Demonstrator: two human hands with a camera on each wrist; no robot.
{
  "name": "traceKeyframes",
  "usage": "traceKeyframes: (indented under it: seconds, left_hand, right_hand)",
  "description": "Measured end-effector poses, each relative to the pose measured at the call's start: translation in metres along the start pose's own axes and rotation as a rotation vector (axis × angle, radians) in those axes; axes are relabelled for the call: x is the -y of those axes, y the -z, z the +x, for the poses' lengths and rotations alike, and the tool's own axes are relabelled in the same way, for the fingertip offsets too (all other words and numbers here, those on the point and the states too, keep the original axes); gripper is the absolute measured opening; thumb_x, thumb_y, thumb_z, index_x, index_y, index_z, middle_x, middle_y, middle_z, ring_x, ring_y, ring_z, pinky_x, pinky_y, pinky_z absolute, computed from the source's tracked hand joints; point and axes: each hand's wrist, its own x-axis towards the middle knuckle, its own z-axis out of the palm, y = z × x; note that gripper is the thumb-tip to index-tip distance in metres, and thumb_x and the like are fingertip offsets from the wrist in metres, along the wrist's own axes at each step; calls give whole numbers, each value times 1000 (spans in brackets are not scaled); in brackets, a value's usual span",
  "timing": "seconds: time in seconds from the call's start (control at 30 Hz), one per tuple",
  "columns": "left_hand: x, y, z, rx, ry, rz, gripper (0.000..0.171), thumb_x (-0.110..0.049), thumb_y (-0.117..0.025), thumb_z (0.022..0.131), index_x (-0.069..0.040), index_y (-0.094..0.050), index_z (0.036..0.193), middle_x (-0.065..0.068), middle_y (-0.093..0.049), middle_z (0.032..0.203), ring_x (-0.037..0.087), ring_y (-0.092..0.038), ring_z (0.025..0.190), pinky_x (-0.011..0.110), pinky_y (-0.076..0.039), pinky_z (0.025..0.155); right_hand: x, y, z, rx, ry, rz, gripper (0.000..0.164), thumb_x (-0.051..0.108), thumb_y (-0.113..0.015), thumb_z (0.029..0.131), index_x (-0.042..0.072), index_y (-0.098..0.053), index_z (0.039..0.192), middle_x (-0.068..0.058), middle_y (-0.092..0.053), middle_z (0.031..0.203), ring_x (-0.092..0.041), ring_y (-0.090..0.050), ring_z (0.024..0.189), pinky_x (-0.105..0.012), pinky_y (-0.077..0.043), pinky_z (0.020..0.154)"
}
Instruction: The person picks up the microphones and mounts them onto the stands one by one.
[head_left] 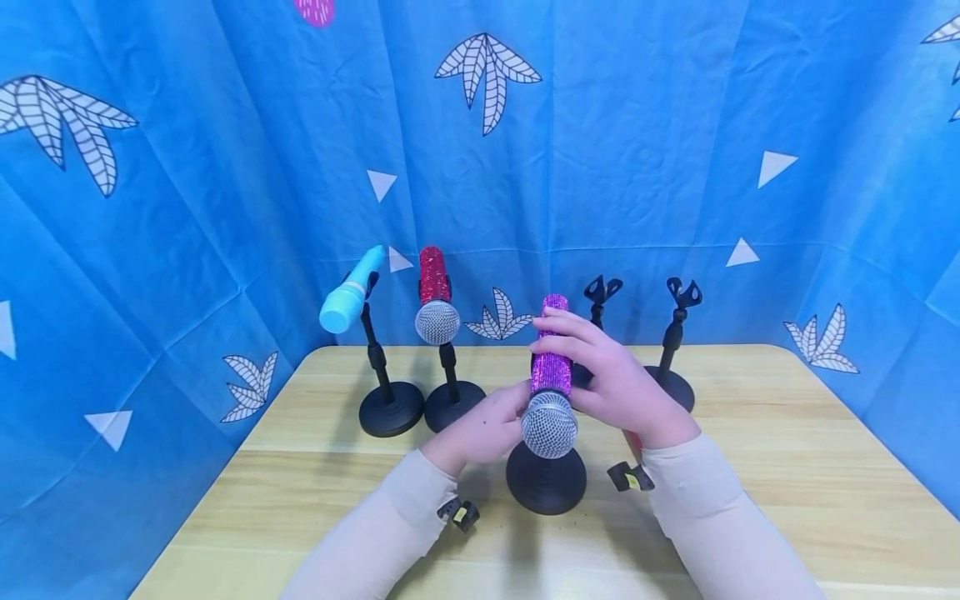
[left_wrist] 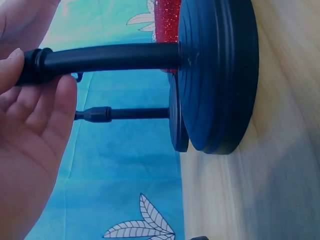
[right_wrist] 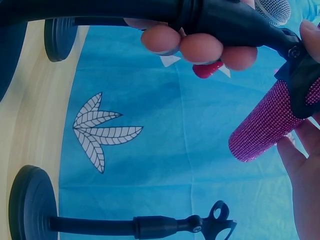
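A glittery purple microphone (head_left: 551, 371) with a silver mesh head sits in the clip of a black desk stand (head_left: 546, 479), its head tilted toward me. My left hand (head_left: 491, 421) grips the stand's upper pole, fingers curled round the collar in the left wrist view. Over the microphone's body lies my right hand (head_left: 607, 367), holding it between thumb and fingers. The right wrist view shows the purple handle (right_wrist: 265, 122) passing through the black clip (right_wrist: 300, 85). Whether the round base (left_wrist: 220, 75) fully touches the table cannot be told.
To the left, a light-blue microphone (head_left: 351, 296) and a red glittery microphone (head_left: 435, 283) rest in their own stands. Behind my right hand are two more stands (head_left: 600, 292) (head_left: 672, 333) with bare clips. A blue patterned curtain (head_left: 637, 125) hangs behind the wooden table (head_left: 810, 467).
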Motion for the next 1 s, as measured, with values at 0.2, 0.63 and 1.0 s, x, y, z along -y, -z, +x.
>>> traceKeyframes:
  seconds: [0.2, 0.63, 1.0]
  left_hand:
    - [-7, -9, 4, -104, 79, -53, 43, -24, -68, 98, -15, -51, 137, -2, -63, 130, 10, -57, 121, 35, -44, 106]
    - [3, 0, -3, 37, -13, -64, 34, -27, -44, 109, -14, -57, 137, -3, -63, 131, 9, -55, 125, 34, -41, 108]
    - [-3, -6, 2, -125, 56, -56, 34, -21, -65, 99, -13, -58, 132, -2, -67, 125, 10, -60, 117, 34, -47, 103]
  right_hand:
    - [-1, 0, 0, 6, -6, 0, 57, -3, -78, 80, 18, -65, 131, -3, -47, 152, -30, -33, 147, -41, -39, 112]
    - [1, 0, -1, 0, -12, 0, 59, -3, -82, 79, 18, -64, 132, -3, -47, 152, -31, -34, 146, -43, -43, 109]
    - [1, 0, -1, 6, -21, 10, 62, -10, -77, 77, 18, -64, 131, -2, -47, 152, -31, -33, 146, -43, -41, 110]
